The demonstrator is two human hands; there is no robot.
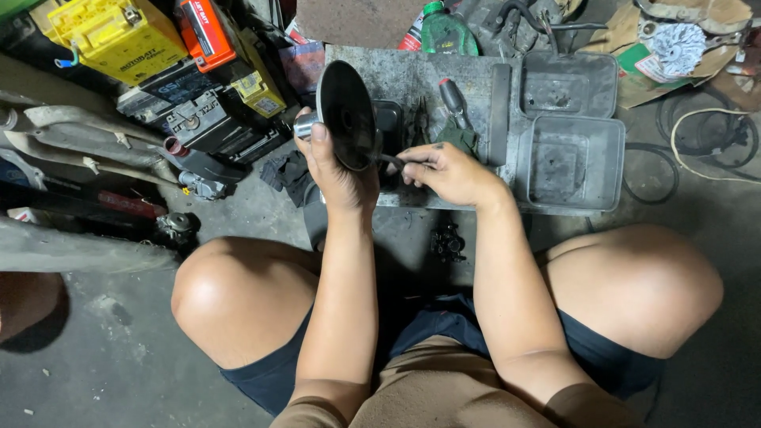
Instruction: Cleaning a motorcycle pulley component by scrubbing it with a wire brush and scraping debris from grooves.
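Dark pulley disc (346, 115), cone-shaped with a short metal hub (304, 125) sticking out on its left, was held up on edge just above the near edge of the grey metal slab (412, 79) on the floor. Left hand (337, 170) was clenched on it from below, thumb up along the hub side. Right hand (448, 170) was closed around a thin dark tool (394, 161), tip touching or nearly touching the disc's right face, near the centre. Couldn't tell what kind of tool; too small and dark.

Progress, judging by layout only: disc was already off whatever it belongs to and in hand, so removal looked done. Work on the face was underway, with no sign of how much was finished. Surface condition unreadable. Nothing laid out that looked like reassembly.

Around it: red-handled screwdriver (453, 99) on the slab just behind the right hand, long flat dark strip (499, 103) beside it, two empty grey trays (575, 150) to the right. Small dark mechanical part (448, 242) on the floor between the knees, well clear of both hands. Stack of yellow and orange battery boxes (119, 36) far left, green bottle (446, 32) behind the slab. Person was squatting on concrete floor (95, 357).
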